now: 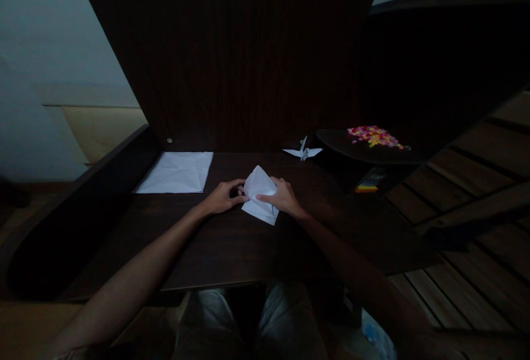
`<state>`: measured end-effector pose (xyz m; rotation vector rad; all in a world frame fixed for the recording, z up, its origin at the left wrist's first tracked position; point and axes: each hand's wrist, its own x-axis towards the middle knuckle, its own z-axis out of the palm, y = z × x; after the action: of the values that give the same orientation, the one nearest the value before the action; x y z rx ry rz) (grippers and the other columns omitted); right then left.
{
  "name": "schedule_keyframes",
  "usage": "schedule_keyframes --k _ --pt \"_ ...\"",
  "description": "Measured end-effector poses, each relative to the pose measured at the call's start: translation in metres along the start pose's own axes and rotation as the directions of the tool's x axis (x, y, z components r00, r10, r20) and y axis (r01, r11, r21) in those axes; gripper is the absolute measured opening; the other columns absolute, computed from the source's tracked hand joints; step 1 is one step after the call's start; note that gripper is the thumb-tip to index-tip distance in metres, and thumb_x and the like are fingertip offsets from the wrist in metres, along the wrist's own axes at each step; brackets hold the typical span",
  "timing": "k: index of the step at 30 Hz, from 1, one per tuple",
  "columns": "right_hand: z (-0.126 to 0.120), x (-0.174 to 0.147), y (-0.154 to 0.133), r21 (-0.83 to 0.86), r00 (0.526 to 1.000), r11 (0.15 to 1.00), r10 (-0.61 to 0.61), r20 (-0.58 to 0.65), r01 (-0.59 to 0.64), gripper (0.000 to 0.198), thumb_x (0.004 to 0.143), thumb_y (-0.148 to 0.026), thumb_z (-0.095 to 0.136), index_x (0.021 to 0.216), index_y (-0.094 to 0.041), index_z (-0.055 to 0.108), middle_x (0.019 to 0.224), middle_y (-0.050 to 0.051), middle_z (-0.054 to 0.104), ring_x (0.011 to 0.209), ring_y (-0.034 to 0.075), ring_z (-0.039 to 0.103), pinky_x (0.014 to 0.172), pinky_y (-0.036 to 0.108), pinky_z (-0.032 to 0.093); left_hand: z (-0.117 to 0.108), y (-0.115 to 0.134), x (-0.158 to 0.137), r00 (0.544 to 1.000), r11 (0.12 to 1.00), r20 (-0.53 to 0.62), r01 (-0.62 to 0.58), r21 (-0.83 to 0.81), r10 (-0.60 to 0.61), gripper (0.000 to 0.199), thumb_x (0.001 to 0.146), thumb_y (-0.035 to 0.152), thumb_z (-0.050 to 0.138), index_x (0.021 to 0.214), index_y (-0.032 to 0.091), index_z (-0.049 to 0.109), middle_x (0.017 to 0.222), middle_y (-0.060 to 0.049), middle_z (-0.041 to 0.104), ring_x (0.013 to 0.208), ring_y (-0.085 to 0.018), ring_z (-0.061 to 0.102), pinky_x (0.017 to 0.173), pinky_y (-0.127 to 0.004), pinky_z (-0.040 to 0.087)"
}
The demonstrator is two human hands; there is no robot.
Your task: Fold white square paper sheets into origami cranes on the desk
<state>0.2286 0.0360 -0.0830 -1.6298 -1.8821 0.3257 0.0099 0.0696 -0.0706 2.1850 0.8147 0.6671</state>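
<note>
A partly folded sheet of white paper [260, 182] is held between my hands, just above the dark desk. Its upper part rises to a point, and a flat flap spreads out toward me below. My left hand [226, 196] pinches the left edge with thumb and fingers. On the other side, my right hand [283, 196] grips the paper, its thumb lying across the front and its fingers behind. Beyond my right hand stands a finished white paper crane [304, 152] with its wings spread.
A stack of white paper sheets [178, 172] lies at the desk's left. On a small raised shelf [331, 142] at the right sits a heap of pink and yellow bits [377, 136]. A dark panel [232, 62] rises behind the desk [215, 260], and a low side wall bounds its left.
</note>
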Motion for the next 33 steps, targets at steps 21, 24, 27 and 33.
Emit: schedule_keyframes --k 21,24,27,33 --pt "-0.002 0.002 0.001 0.186 0.995 0.977 0.101 0.019 -0.103 0.033 0.064 -0.024 0.067 0.095 -0.019 0.059 0.092 0.003 0.064 0.084 0.019 0.059 0.076 0.031 0.045 0.023 0.002 0.002 0.987 0.993 -0.154 -0.018 0.118 0.036 0.017 0.078 0.026 0.06 0.09 0.019 0.05 0.08 0.001 0.057 0.07 -0.013 0.055 0.066 -0.026 0.044" --pt "-0.004 0.003 0.001 0.295 0.994 0.949 0.099 0.046 -0.108 0.031 0.061 -0.016 0.064 0.091 -0.019 0.06 0.091 0.002 0.065 0.084 0.018 0.06 0.075 0.029 0.045 0.022 0.002 0.003 0.99 0.984 -0.11 -0.068 0.168 0.087 0.012 0.08 0.025 0.057 0.09 0.019 0.058 0.084 -0.002 0.057 0.074 -0.015 0.055 0.072 -0.029 0.045" --pt "-0.003 0.003 0.002 0.392 0.992 0.912 0.101 0.074 -0.122 0.034 0.058 -0.013 0.062 0.092 -0.018 0.06 0.087 0.001 0.065 0.079 0.016 0.06 0.071 0.027 0.046 0.023 0.002 0.003 0.992 0.973 -0.094 -0.059 0.222 0.082 0.024 0.081 0.028 0.056 0.103 0.019 0.061 0.086 -0.004 0.057 0.08 -0.018 0.055 0.078 -0.032 0.046" --pt "0.002 0.005 0.01 0.436 0.995 0.895 0.077 0.059 -0.095 0.038 0.058 -0.011 0.061 0.095 -0.019 0.061 0.082 -0.001 0.063 0.072 0.013 0.056 0.067 0.025 0.045 0.026 0.005 0.0 0.995 0.932 -0.094 -0.008 0.362 0.045 0.045 0.076 0.049 0.063 0.11 0.02 0.061 0.102 -0.008 0.053 0.099 -0.025 0.051 0.09 -0.043 0.042"
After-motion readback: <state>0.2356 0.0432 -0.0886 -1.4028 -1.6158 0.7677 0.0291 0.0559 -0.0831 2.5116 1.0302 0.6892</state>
